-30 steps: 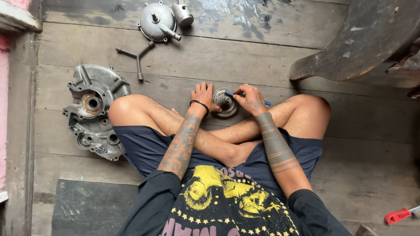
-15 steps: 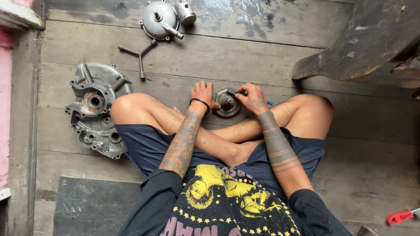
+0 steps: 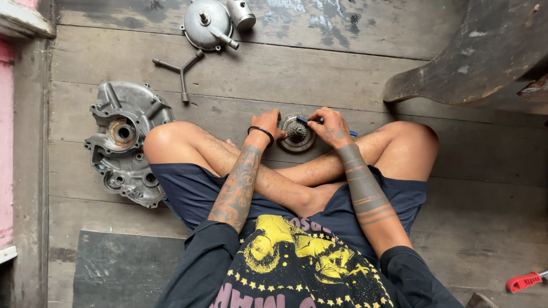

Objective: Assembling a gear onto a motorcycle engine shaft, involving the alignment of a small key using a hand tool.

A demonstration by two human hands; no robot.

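Observation:
I sit cross-legged on a worn wooden floor. A round toothed metal gear assembly [image 3: 297, 134] lies on the boards just past my crossed shins. My left hand [image 3: 266, 123], a black band at its wrist, grips the gear's left edge. My right hand [image 3: 331, 126] holds a thin blue-handled tool [image 3: 315, 120] whose tip rests on top of the gear; the other end pokes out blue past my hand to the right.
A grey engine case cover [image 3: 127, 142] lies by my left knee. Further off sit a three-armed socket wrench [image 3: 181, 69], a round metal cover [image 3: 206, 24] and a small cylinder [image 3: 242, 12]. A dark wooden seat [image 3: 485, 51] overhangs top right. A red-handled tool [image 3: 525, 280] lies bottom right.
My right hand has shifted slightly over the gear, bringing the blue tool's tip onto its top. My left hand stays on the gear's edge.

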